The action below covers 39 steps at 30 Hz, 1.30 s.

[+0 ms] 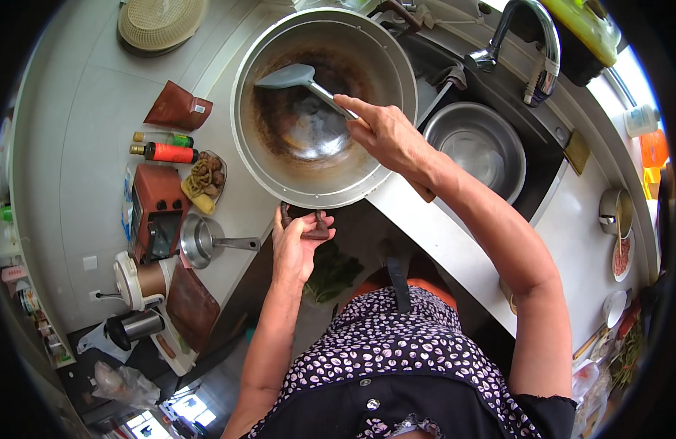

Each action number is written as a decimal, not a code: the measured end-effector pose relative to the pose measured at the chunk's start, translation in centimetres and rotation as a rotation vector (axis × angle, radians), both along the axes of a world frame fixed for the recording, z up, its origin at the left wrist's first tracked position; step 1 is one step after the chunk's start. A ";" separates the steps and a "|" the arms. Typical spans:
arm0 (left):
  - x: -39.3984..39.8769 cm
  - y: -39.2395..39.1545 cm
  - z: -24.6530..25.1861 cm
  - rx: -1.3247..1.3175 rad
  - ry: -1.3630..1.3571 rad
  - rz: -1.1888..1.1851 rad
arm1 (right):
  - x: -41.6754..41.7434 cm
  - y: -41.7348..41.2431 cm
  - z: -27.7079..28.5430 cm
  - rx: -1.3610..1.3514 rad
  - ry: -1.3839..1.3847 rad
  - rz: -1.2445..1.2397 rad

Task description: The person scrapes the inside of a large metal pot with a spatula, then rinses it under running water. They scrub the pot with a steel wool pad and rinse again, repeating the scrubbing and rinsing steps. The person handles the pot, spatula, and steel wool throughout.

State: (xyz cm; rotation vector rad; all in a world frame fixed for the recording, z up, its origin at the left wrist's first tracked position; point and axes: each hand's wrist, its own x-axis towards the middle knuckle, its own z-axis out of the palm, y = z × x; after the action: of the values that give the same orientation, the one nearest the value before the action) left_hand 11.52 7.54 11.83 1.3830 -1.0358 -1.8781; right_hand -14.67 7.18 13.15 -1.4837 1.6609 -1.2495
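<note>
A large metal wok [381, 71] with a brown-stained inside sits at the counter corner, partly over the sink edge. My right hand [390, 134] grips a metal wok spatula [287, 76], index finger stretched along its shaft. The spatula's grey blade is inside the wok, over its far left part. Its wooden handle end [420, 189] shows below my wrist. My left hand [296, 247] is around the wok's dark near handle [317, 231]. A shiny patch, perhaps wet, shows on the wok's bottom.
Right of the wok, a steel basin [475, 148] stands in the sink under a curved faucet [551, 60]. On the left counter are bottles [168, 152], a plate of ginger-like roots [203, 181], a toaster oven [157, 211], a small saucepan [198, 241] and a cutting board [192, 307].
</note>
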 end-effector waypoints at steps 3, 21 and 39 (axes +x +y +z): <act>0.1 0.0 0.0 0.000 -0.015 -0.001 | 0.2 0.0 -0.7 0.043 0.041 0.029; 0.6 0.1 -0.7 -0.041 -0.024 0.014 | -3.0 7.0 -4.4 0.293 0.561 0.283; 0.6 -0.1 -0.5 -0.030 -0.038 -0.007 | 0.9 2.7 -2.5 0.016 0.289 0.186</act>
State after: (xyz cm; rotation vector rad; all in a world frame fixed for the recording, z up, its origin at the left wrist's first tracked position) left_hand 12.15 7.46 11.36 1.4045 -1.0835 -1.8408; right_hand -13.75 9.90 10.64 -1.8311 1.6593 -0.9551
